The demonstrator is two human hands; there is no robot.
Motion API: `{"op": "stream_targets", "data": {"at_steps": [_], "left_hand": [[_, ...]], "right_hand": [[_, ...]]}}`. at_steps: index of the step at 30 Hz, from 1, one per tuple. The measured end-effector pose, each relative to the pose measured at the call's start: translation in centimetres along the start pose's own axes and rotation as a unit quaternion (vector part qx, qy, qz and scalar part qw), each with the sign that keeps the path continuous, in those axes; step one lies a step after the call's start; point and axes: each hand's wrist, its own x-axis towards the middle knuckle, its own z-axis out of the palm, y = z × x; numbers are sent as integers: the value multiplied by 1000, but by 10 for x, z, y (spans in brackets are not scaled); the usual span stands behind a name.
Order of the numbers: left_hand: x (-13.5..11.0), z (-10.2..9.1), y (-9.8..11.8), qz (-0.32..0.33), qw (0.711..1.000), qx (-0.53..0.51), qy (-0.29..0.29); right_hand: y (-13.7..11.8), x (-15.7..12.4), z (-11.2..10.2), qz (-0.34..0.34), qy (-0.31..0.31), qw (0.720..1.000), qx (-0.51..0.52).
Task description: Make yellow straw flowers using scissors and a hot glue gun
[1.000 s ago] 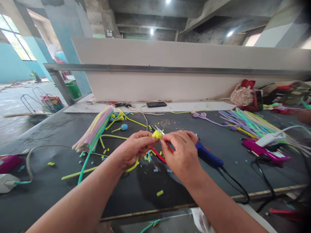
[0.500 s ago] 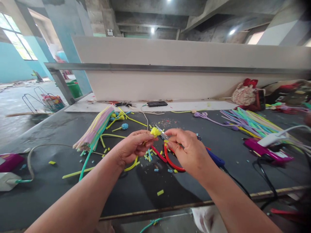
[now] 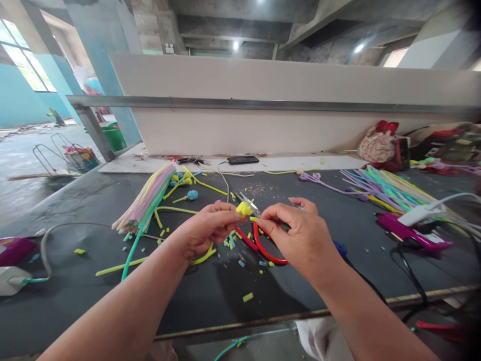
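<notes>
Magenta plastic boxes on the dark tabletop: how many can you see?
2. The left magenta box is cut off by the view's left edge; the right magenta box is partly covered by a white plastic plug. Others could be hidden.

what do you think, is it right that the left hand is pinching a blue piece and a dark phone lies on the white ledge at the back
Not quite: the head view shows the left hand pinching a yellow piece, not a blue one. A dark phone does lie on the white ledge at the back.
</notes>
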Motion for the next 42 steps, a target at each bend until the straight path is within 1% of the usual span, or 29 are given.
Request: {"op": "stream_targets", "data": {"at_steps": [4, 8, 18, 25, 29, 34, 39, 42], "left_hand": [[-1, 2, 1, -7, 999, 35, 3], [0, 3, 0, -9, 999, 50, 3], [1, 4, -2, -12, 997, 82, -4], [-1, 4, 0, -21, 997, 78, -6], [-2, 4, 1, -23, 997, 74, -18], [-1, 2, -1, -31, 997, 62, -32], [2, -2, -4, -40, 998, 15, -49], [2, -3, -4, -41, 998, 7, -44]], "right_hand": [[0, -3, 2, -25, -2, 999, -22], [-2, -4, 3, -33, -14, 999, -33], [-5, -5, 8, -56, 21, 997, -55], [-5, -5, 11, -58, 25, 996, -70], [-7, -6, 12, -64, 29, 995, -77], [-8, -7, 15, -42, 35, 997, -54], [-8, -6, 17, 37, 48, 998, 24], [-6, -5, 14, 49, 40, 997, 46]]}}
